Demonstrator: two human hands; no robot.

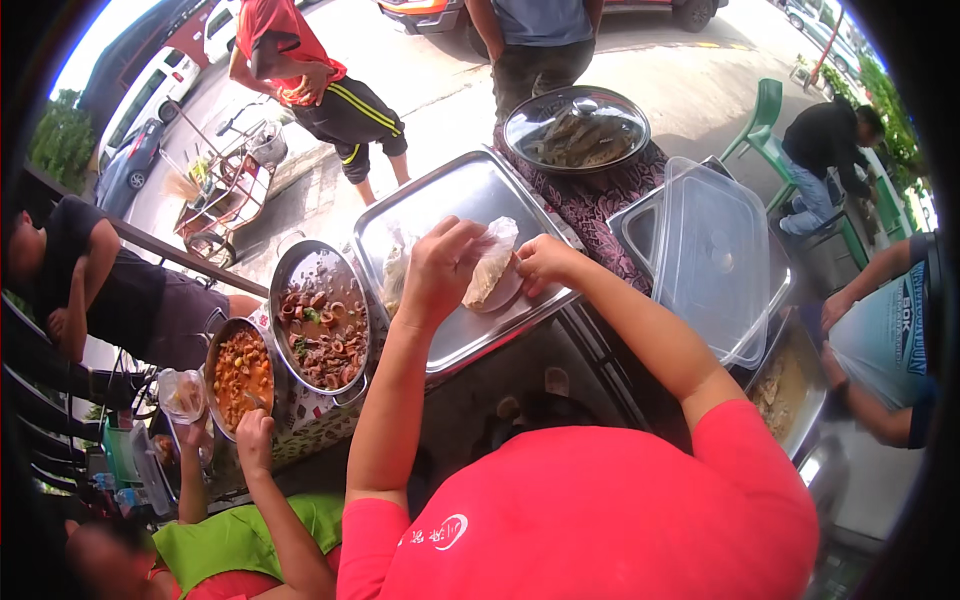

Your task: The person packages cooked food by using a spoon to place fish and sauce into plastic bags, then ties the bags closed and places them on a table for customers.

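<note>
A clear plastic bag (491, 274) with pale food inside is held up over a large steel tray (442, 187). My left hand (441, 266) grips the bag near its top from the left side, the fingers bent. My right hand (551, 262) pinches at the bag's right edge with thumb and fingertips. Behind my left hand, a second filled plastic bag (394, 270) rests on the tray's left part, partly hidden by my wrist.
To the left are a pan of squid in sauce (319, 322) and a pan of orange stew (241, 367), where a co-worker's hand (255, 439) works. A glass-lidded pan (577, 131) stands ahead. At right lies a translucent plastic lid (712, 259). Several people stand around.
</note>
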